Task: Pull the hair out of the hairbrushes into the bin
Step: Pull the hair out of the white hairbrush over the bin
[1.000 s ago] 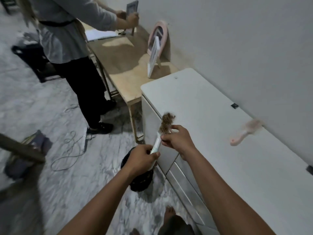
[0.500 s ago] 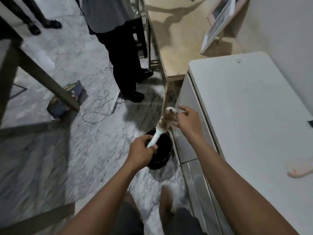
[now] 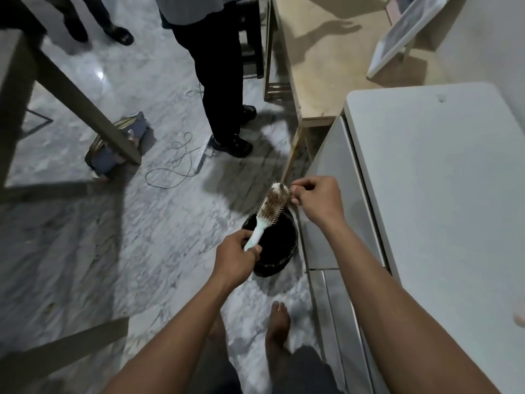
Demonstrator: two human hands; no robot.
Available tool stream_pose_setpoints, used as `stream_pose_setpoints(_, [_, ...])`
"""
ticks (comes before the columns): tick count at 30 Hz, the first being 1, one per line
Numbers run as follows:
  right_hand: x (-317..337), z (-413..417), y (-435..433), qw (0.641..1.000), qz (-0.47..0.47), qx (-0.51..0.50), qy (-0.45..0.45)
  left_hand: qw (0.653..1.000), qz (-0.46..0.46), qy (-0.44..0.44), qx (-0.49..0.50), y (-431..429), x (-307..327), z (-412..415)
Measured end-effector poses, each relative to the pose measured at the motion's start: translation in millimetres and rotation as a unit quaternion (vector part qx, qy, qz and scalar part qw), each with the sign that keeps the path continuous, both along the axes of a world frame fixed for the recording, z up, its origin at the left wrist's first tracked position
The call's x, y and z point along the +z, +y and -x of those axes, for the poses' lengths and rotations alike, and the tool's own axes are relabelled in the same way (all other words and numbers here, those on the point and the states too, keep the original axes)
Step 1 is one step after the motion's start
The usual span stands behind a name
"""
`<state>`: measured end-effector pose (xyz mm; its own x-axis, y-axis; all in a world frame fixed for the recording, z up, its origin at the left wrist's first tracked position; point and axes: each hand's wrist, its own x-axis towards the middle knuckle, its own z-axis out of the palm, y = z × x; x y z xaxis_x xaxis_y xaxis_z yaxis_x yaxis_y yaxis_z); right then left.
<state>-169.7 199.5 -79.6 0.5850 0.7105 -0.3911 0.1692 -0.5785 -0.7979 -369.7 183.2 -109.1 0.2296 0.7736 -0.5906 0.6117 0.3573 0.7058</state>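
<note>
My left hand (image 3: 237,255) grips the pale handle of a white hairbrush (image 3: 272,206). The brush points up and away, its bristles matted with brown hair. It hangs over a black bin (image 3: 279,245) that stands on the floor against the white cabinet. My right hand (image 3: 316,199) is at the brush's tip, thumb and forefinger pinched at the edge of the bristles. I cannot make out hair strands between those fingers. A second, pink hairbrush (image 3: 520,318) just shows at the right edge on the cabinet top.
The white cabinet (image 3: 440,194) with drawers fills the right side. A wooden table (image 3: 321,61) with a leaning white frame (image 3: 397,35) stands behind it. A person's dark trouser legs (image 3: 221,81) stand close ahead. A cable (image 3: 173,166) and a bag (image 3: 116,146) lie on the marble floor.
My view has tilted down toward the floor and bin. Both hands carried the brush from beside the cabinet top to over the bin, and my right hand moved up to the brush's tip.
</note>
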Motion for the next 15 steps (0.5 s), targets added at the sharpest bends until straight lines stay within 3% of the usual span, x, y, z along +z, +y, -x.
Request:
stream_pose_setpoints(2, [3, -4, 0, 0.996, -0.024, -0.024, 0.083, 1.0, 0.01, -0.01, 0.026, 4, -1, -2])
stream_pose_setpoints(4, [1, -9, -1, 0.993, -0.029, -0.028, 0.113, 0.999, 0.013, -0.018, 0.046, 8, -1, -4])
stream_pose_setpoints(10, [-17, -17, 1, 1.0, 0.007, -0.004, 0.003, 0.997, 0.001, -0.039, 0.062, 19, 0, -9])
stream_pose_setpoints(15, [-23, 2, 17, 1.0, -0.019, 0.01, 0.018, 0.998, 0.006, -0.055, 0.038, 15, -2, -15])
